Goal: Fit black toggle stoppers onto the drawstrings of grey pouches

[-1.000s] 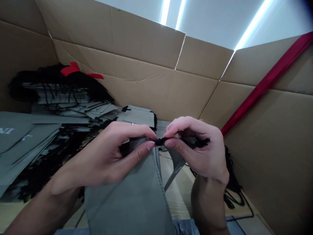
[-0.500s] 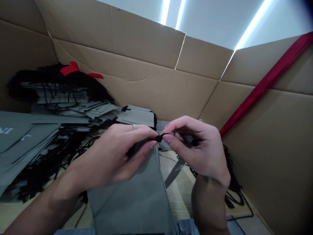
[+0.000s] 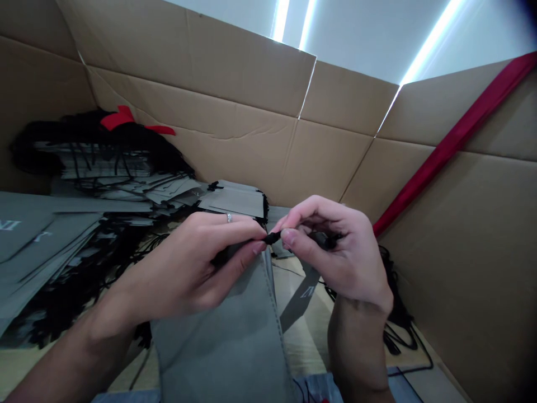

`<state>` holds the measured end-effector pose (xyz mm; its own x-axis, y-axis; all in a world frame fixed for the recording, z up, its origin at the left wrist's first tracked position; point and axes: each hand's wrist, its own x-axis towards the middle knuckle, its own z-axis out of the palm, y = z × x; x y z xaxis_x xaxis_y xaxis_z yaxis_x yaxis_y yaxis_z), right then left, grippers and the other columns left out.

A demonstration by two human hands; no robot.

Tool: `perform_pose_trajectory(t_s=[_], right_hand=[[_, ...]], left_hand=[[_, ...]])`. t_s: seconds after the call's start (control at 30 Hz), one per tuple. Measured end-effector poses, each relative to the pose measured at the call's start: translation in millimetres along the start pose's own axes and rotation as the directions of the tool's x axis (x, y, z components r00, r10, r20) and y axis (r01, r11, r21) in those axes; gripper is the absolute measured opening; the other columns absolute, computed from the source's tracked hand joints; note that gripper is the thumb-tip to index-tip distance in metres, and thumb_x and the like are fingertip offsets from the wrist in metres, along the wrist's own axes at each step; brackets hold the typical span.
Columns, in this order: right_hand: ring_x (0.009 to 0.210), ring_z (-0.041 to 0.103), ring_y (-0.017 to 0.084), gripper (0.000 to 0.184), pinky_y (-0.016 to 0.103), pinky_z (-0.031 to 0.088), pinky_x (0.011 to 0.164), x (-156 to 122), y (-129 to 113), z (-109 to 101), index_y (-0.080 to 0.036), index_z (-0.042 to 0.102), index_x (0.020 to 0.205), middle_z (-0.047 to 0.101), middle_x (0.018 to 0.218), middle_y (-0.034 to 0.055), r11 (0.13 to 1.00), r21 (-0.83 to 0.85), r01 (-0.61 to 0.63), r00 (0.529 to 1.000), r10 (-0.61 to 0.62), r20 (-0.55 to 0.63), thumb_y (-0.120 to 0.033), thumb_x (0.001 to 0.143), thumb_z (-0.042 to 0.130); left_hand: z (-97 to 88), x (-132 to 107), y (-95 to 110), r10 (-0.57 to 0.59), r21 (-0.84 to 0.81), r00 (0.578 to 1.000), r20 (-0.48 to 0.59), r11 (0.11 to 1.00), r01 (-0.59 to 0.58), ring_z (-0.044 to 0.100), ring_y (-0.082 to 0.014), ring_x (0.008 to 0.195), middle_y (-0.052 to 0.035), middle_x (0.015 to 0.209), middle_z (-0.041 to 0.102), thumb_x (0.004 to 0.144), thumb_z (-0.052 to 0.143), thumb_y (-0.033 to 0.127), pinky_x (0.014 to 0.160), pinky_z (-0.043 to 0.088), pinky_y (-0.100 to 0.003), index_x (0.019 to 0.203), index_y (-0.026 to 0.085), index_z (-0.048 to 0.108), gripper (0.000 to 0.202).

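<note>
A grey fabric pouch (image 3: 222,347) with a stitched side edge hangs below my hands, its top corner uppermost. My left hand (image 3: 205,263), with a ring on one finger, pinches that top edge between thumb and forefinger. From the corner sticks out a short black cord (image 3: 272,238), which looks knotted or twisted. Thumb and forefinger of my right hand (image 3: 339,252) are closed on the cord's other end, close to the left fingertips. Something dark lies inside the curled right fingers; I cannot make it out. Behind the right wrist shows a grey piece with white lettering (image 3: 300,299).
Stacked grey pouches with black cords (image 3: 50,246) spread along the left. A higher pile (image 3: 109,159) carries a red strip (image 3: 119,117). Another small stack (image 3: 232,198) stands behind my hands. Cardboard walls (image 3: 235,134) enclose the table; black cords (image 3: 396,302) lie at right.
My right fingertips have shifted slightly on the black cord, and the cord's loop between the hands looks straighter. The pouch has moved a little to the left at its lower edge.
</note>
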<state>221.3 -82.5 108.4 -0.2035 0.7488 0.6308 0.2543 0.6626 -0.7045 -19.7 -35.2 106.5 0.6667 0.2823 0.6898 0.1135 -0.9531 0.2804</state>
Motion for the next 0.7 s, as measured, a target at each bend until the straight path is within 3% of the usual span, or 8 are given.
perform_pose_trajectory(t_s=[0.1,0.23,0.37,0.5,0.6,0.7], right_hand=[[0.082,0.072,0.016,0.015,0.026,0.052,0.063,0.2,2.0,-1.0,-0.021,0.078,0.105,0.081,0.102,0.0055,1.0,0.002,0.03,0.999,-0.03,0.022,-0.023,0.096,0.09],[0.077,0.067,0.014,0.041,0.027,0.053,0.064,3.4,6.5,-0.2,-0.024,0.08,0.122,0.079,0.104,0.0029,0.985,-0.012,0.17,0.98,-0.167,0.108,-0.028,0.086,0.1],[0.072,0.064,0.012,0.024,0.027,0.052,0.066,7.0,10.1,2.7,-0.022,0.081,0.105,0.078,0.097,0.0012,0.958,-0.086,0.273,0.958,-0.263,0.112,-0.029,0.089,0.098],[0.07,0.062,0.012,0.021,0.027,0.051,0.066,7.5,10.6,3.8,-0.021,0.077,0.101,0.077,0.09,0.0001,0.952,-0.137,0.273,0.958,-0.256,0.13,-0.032,0.094,0.094],[0.073,0.064,0.012,0.018,0.025,0.052,0.068,7.7,10.1,4.4,-0.021,0.077,0.102,0.077,0.091,-0.0003,0.955,-0.085,0.285,0.949,-0.269,0.163,-0.027,0.096,0.092],[0.076,0.068,0.012,0.014,0.024,0.054,0.069,8.5,10.1,6.9,-0.02,0.079,0.101,0.078,0.091,0.0,0.954,0.01,0.299,0.941,-0.296,0.162,-0.022,0.095,0.092]], left_hand=[[0.9,-0.9,-0.1,-0.007,-0.039,1.0,-0.006,0.999,0.007,0.045,-0.0073,0.061,0.0053,0.072,0.057,0.108,0.06,0.014,0.058,0.038,-0.023,0.097,0.017,0.069,0.015],[2.5,0.9,0.6,-0.021,-0.078,1.0,0.014,0.997,0.022,0.052,-0.0087,0.064,0.0028,0.076,0.064,0.108,0.058,0.014,0.06,0.043,-0.023,0.094,0.017,0.068,0.017],[3.6,3.3,1.2,-0.063,-0.061,0.997,0.033,0.996,0.065,0.052,-0.0085,0.062,0.0034,0.074,0.064,0.109,0.056,0.016,0.057,0.041,-0.022,0.094,0.017,0.069,0.02],[4.6,5.5,-0.4,-0.101,-0.075,0.992,0.077,0.991,0.107,0.045,-0.0082,0.058,0.0051,0.068,0.057,0.11,0.056,0.019,0.053,0.037,-0.022,0.089,0.018,0.067,0.024],[5.6,6.6,-2.4,-0.071,-0.105,0.993,0.093,0.991,0.081,0.04,-0.0094,0.057,0.0052,0.065,0.051,0.108,0.054,0.018,0.052,0.035,-0.023,0.087,0.018,0.067,0.025],[7.1,6.5,-2.6,-0.012,-0.163,0.998,0.06,0.986,0.021,0.042,-0.0109,0.057,0.0035,0.065,0.056,0.106,0.055,0.017,0.053,0.036,-0.026,0.092,0.019,0.07,0.02]])
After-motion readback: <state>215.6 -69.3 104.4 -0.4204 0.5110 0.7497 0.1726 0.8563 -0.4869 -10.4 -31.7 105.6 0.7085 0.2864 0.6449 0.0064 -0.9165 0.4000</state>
